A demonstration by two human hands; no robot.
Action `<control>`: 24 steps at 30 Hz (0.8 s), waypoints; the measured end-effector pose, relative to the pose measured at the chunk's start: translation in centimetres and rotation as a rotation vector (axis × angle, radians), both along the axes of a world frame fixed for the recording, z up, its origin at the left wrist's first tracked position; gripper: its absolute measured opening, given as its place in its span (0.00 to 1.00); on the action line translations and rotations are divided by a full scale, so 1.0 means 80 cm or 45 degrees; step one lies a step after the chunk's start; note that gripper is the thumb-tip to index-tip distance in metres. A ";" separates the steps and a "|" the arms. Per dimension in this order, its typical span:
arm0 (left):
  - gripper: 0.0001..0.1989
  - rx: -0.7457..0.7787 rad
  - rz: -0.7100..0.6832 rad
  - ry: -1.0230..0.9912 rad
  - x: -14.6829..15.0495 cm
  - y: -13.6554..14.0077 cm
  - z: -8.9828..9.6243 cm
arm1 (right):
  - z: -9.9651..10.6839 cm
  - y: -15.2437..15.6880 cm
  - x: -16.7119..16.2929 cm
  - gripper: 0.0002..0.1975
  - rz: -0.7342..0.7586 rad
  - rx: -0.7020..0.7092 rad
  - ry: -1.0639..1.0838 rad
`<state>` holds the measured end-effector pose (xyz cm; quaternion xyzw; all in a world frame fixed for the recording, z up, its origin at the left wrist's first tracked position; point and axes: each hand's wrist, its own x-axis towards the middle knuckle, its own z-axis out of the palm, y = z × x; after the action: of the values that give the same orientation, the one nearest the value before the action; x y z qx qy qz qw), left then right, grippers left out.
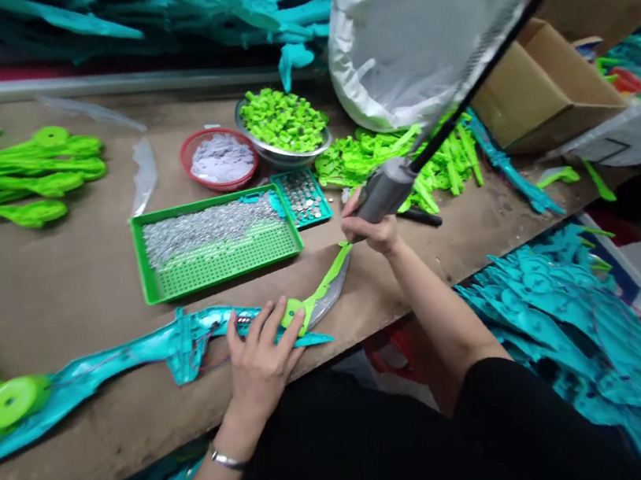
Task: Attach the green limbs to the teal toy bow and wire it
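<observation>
In the head view, a grey tool (382, 191) is gripped in the closed right hand (376, 234), its body slanting up and away to the right. The left hand (264, 357) is laid palm down, fingers spread, on the turquoise piece (127, 354), with fingertips at the round end of the green blade-shaped part (326, 280). That part is set near the table's front edge, its long axis running from the left fingertips up and rightward; its narrow tip is brought just beside the right hand, though contact with the tool cannot be confirmed.
</observation>
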<state>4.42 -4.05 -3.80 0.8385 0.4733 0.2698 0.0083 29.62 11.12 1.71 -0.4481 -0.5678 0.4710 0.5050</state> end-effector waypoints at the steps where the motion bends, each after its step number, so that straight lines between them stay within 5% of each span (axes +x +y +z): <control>1: 0.19 -0.007 0.010 -0.004 0.001 -0.001 0.000 | 0.003 -0.001 0.001 0.16 0.030 0.018 -0.003; 5: 0.19 -0.029 0.023 0.042 0.005 -0.004 -0.001 | 0.016 -0.009 -0.011 0.16 0.104 0.143 0.006; 11: 0.23 0.094 0.049 0.142 0.002 -0.023 0.010 | 0.032 -0.040 -0.074 0.20 0.281 0.101 0.069; 14: 0.23 0.233 0.130 0.025 -0.031 -0.041 0.023 | 0.032 -0.051 -0.104 0.23 0.255 0.099 0.001; 18: 0.26 0.234 0.478 0.002 -0.103 -0.050 0.019 | 0.026 -0.049 -0.126 0.20 0.178 0.120 -0.079; 24: 0.11 0.065 0.335 -0.036 -0.144 -0.041 -0.002 | 0.011 -0.047 -0.129 0.27 0.086 0.275 -0.190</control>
<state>-7.09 -7.32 -3.99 0.7652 0.5720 0.2924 -0.0420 19.31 7.38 2.58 -0.4055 -0.6658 0.3895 0.4905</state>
